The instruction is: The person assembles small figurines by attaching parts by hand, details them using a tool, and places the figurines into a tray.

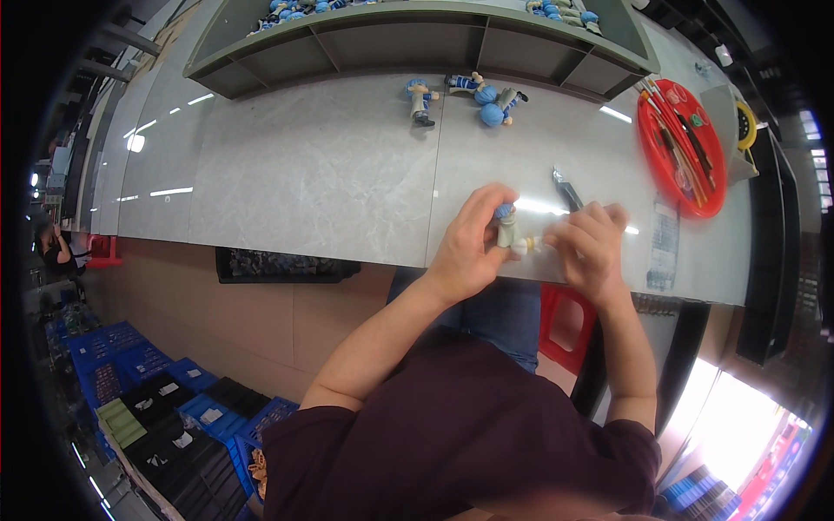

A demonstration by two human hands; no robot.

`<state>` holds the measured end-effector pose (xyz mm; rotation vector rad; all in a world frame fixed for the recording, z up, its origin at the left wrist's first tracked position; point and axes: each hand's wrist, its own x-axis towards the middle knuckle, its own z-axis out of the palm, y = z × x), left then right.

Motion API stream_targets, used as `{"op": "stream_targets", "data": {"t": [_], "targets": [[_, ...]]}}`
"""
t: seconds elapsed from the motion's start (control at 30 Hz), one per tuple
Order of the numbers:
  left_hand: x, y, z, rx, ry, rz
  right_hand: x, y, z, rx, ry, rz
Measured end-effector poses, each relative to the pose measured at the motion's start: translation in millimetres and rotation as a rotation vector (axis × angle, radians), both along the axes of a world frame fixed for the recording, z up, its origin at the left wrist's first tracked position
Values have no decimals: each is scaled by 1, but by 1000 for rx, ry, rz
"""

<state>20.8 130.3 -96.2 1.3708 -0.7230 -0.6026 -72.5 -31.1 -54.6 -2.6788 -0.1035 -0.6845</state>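
Note:
My left hand [473, 243] is closed around a small figurine [507, 227] with blue hair and a pale grey-green body, held upright just above the table's near edge. A small white and yellowish piece [526, 246] sits at the figurine's lower end, between my two hands. My right hand [591, 247] is curled, with fingertips pinched close to that piece; what they grip is blurred. Just beyond its knuckles is a utility knife [567, 189], blade pointing away; whether it lies on the table or touches the hand, I cannot tell.
Several blue-haired figurines [420, 102] lie on the grey table [313, 165] before a divided grey-green tray [400, 43] holding more. At the right, a red oval dish [718, 178] holds brushes. A black crate [287, 267] stands below the table; a red stool [565, 326] is beside my legs.

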Motion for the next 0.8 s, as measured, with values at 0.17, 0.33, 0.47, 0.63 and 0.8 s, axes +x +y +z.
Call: {"op": "stream_targets", "data": {"t": [0.17, 0.33, 0.47, 0.63, 0.8], "targets": [[0, 0, 2, 35, -38, -4, -2, -1, 1, -20, 7, -17], [-1, 0, 0, 1, -58, 41, -1, -5, 1, -16, -22, -28], [0, 0, 0, 17, -61, 36, -2, -4, 3, -42, -7, -29], [1, 0, 1, 14, -35, 18, -1, -2, 4, -33, -22, -34], [1, 0, 2, 45, -70, 11, 1, -4, 3, -51, -18, -9]]}}
